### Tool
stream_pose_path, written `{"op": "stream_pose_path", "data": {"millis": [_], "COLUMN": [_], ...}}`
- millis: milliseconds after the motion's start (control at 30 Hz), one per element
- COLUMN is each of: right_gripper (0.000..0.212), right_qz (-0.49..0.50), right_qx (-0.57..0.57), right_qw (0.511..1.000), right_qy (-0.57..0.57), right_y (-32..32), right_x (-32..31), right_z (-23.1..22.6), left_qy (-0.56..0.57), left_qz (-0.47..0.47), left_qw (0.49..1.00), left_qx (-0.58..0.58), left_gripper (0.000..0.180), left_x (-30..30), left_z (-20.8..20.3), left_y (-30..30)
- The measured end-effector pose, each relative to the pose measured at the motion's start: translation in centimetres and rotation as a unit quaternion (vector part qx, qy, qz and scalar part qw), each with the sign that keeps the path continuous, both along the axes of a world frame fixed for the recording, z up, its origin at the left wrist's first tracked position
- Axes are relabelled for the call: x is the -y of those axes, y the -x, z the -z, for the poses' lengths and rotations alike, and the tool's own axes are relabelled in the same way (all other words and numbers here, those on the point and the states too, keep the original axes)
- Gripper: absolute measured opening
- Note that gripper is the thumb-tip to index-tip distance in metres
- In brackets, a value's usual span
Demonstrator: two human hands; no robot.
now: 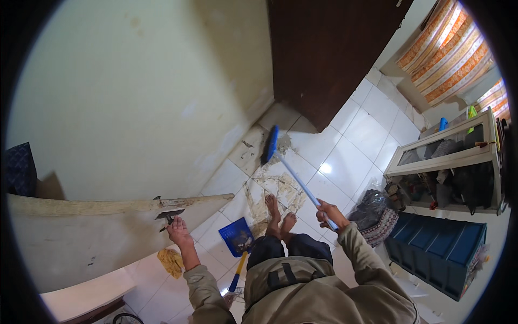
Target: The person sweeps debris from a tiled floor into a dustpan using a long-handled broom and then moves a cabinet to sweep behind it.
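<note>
My right hand [332,214] is closed round the pale handle of a broom [302,184]. The broom's blue head rests on the tiled floor ahead of my bare feet, beside grey grit near the wall. At the left, beside a wooden ledge [108,206], my left hand [180,233] is raised, palm showing and fingers fairly straight. A dark flat-bladed scraper [169,215] is at its thumb side and appears pinched there; the grip is partly hidden. A blue dustpan [231,233] with debris in it lies left of my feet, its yellow handle pointing toward me.
A dark brown door [324,59] stands ahead. Broken, dirty tiles [272,186] lie before my feet. To the right are a glass-fronted cabinet [445,162], a dark blue drawer unit [431,245] and a black plastic bag [372,209]. A yellow cloth [170,263] lies at the left.
</note>
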State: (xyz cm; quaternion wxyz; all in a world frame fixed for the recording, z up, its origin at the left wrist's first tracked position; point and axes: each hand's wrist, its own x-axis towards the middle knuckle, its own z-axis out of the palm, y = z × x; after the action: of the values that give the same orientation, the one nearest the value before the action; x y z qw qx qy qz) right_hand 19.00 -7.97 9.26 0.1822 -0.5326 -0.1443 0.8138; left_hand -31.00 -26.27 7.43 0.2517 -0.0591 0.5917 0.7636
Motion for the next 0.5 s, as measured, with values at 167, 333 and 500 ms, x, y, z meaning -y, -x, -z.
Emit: {"op": "stream_pose_path", "data": {"millis": [167, 333, 500], "right_gripper": [0.051, 0.044, 0.045], "right_qz": [-0.140, -0.278, -0.260], "right_qx": [-0.014, 0.125, 0.144], "right_qw": [0.990, 0.952, 0.955], "right_qy": [0.033, -0.034, -0.027], "right_y": [-1.6, -2.2, -3.6], "right_x": [-3.1, -9.2, -10.6], "right_z": [1.1, 4.4, 3.2], "left_qy": [0.002, 0.004, 0.019], "left_qz": [0.023, 0.020, 0.010], "left_qw": [0.999, 1.000, 1.000], "left_qx": [-0.024, -0.017, -0.009], "left_gripper": [0.055, 0.057, 0.055], "left_x": [-0.6, -0.2, -0.4], "left_z": [0.4, 0.4, 0.0], "left_y": [-0.3, 0.4, 0.2]}}
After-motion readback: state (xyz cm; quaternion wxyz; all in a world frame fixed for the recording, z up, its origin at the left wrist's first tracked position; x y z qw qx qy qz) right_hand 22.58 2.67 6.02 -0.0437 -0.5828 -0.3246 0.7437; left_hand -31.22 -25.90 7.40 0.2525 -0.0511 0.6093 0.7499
